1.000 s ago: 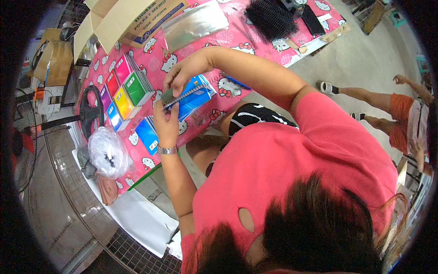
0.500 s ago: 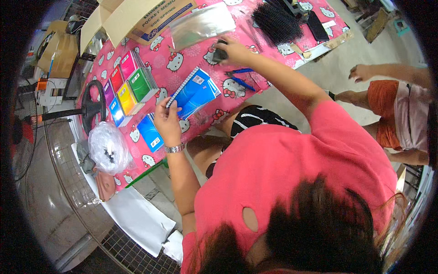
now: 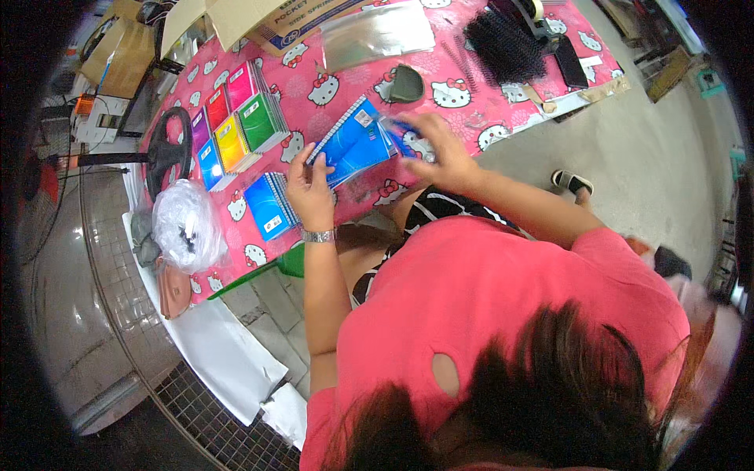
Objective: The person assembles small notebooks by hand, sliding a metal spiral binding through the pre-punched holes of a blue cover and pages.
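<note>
The left hand and the right hand both hold a blue spiral notebook just above the pink cartoon-cat tablecloth. Left of that notebook lies another blue notebook, and past it stand stacks of notebooks in purple, yellow, pink and green. Farther left of the held notebook sits a clear plastic bag, and above the notebook lie a shiny silver bag and a black spiky pile.

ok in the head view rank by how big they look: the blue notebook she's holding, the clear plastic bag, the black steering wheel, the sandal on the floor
1. blue notebook
2. clear plastic bag and black steering wheel: look about alike, no ranking
3. sandal, plainly smallest, though it lies farther from the camera
</note>
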A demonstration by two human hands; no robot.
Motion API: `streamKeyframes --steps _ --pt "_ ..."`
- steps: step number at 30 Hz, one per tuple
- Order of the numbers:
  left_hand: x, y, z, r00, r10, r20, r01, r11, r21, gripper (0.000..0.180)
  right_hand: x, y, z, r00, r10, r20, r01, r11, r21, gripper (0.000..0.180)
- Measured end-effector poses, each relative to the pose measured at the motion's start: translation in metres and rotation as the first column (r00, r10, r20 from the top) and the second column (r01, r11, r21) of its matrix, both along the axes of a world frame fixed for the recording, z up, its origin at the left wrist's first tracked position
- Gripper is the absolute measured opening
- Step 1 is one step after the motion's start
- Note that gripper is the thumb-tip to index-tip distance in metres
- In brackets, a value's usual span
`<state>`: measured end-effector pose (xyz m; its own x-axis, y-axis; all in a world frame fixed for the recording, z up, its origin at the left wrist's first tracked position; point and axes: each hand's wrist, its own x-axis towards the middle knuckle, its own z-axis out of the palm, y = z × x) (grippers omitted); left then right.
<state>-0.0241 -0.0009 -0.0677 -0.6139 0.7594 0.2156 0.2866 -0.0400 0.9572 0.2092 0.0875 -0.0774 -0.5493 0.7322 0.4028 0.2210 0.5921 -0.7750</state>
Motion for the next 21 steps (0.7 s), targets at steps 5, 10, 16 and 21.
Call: streamKeyframes --steps 5,10,16,21 --pt "-0.005 -0.005 -0.008 0.997 0.000 -0.081 -0.008 0.996 -0.094 0.023 -0.044 -0.019 0.035 0.971 0.240 -0.003 -0.239 0.967 0.092 0.070" --pt "-0.009 -0.003 -0.017 0.999 0.013 -0.039 -0.016 0.996 -0.090 0.022 -0.054 -0.018 0.034 0.969 0.235 0.079 -0.246 0.953 0.175 0.067" --pt "-0.007 -0.007 -0.019 0.909 0.066 -0.412 -0.063 0.998 0.022 0.024 -0.056 -0.025 0.046 0.920 0.376 0.115 -0.338 0.906 -0.257 0.060" --pt "0.000 -0.009 -0.001 0.915 0.129 -0.382 -0.090 0.989 0.119 0.018 -0.056 -0.029 0.051 0.891 0.347 -0.293 -0.421 0.390 -0.819 0.060"
